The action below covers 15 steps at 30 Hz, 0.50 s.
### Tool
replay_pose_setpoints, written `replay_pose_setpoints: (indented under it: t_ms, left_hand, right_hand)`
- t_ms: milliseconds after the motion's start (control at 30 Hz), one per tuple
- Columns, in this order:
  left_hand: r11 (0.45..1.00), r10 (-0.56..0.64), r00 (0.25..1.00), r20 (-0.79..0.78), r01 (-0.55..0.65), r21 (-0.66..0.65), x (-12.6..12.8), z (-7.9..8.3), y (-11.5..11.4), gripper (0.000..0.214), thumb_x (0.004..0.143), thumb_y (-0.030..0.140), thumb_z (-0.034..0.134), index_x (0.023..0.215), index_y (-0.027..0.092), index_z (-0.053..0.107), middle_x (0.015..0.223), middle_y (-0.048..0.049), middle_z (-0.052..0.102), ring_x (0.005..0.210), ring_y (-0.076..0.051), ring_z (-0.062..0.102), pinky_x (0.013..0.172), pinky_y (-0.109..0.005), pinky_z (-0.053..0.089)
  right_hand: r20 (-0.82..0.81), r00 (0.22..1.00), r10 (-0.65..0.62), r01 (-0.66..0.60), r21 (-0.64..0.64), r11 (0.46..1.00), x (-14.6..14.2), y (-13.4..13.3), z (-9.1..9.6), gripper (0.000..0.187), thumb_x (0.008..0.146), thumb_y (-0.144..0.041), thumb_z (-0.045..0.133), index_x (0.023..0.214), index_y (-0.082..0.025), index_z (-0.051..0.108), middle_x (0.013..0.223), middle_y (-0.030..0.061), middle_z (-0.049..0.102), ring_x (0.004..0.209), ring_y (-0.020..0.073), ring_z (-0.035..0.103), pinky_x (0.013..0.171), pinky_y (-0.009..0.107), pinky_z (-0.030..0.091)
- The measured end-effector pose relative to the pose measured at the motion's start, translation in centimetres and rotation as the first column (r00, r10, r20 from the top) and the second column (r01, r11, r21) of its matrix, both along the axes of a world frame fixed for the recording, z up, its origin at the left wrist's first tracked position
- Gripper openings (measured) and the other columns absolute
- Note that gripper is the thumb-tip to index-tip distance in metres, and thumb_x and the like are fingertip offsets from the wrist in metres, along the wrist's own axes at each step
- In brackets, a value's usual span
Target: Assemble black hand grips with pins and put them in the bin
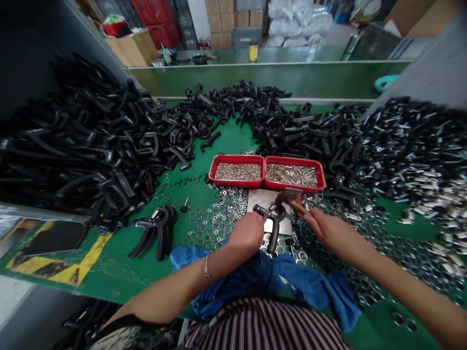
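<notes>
My left hand is closed on a black plastic hand-grip part that rests on a small metal plate. My right hand grips the wooden handle of a small hammer, whose head hovers just above the part. A blue cloth lies under my forearms at the table's near edge. Loose metal rings are scattered around the plate.
Two red trays of small metal pieces sit just behind the plate. Big heaps of black plastic handles fill the left and back; a heap with metal parts lies right. Finished grippers lie at left on the green table.
</notes>
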<state>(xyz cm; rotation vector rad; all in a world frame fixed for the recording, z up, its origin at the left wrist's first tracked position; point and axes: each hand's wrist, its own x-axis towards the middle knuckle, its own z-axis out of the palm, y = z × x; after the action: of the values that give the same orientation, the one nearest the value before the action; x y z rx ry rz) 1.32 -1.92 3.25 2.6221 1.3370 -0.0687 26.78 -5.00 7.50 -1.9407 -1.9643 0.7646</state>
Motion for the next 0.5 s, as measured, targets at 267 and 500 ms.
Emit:
replay_pose_setpoints:
  t_ms: [267, 500]
  left_hand:
    - [1.0, 0.015, 0.999, 0.038, -0.014, -0.023, -0.2, 0.4, -0.1, 0.02, 0.093, 0.016, 0.046, 0.103, 0.008, 0.062, 0.1, -0.0165, 0.065, 0.097, -0.029, 0.061, 0.086, -0.041, 0.05]
    - [0.999, 0.036, 0.997, 0.061, -0.036, -0.016, 0.0, 0.1, -0.2, 0.019, 0.092, 0.014, 0.046, 0.102, 0.009, 0.061, 0.1, -0.018, 0.065, 0.095, -0.029, 0.061, 0.084, -0.041, 0.051]
  right_hand:
    - [0.06, 0.989, 0.132, -0.127, -0.082, 0.989, -1.8, -1.7, 0.4, 0.038, 0.098, -0.058, 0.035, 0.09, -0.025, 0.053, 0.068, 0.0041, 0.064, 0.06, 0.0223, 0.059, 0.057, 0.031, 0.037]
    - [-0.011, 0.997, 0.078, -0.078, 0.0, 0.997, -0.6, -0.8, -1.0, 0.038, 0.098, -0.057, 0.037, 0.088, -0.026, 0.056, 0.068, 0.0062, 0.066, 0.059, 0.0235, 0.062, 0.058, 0.033, 0.041]
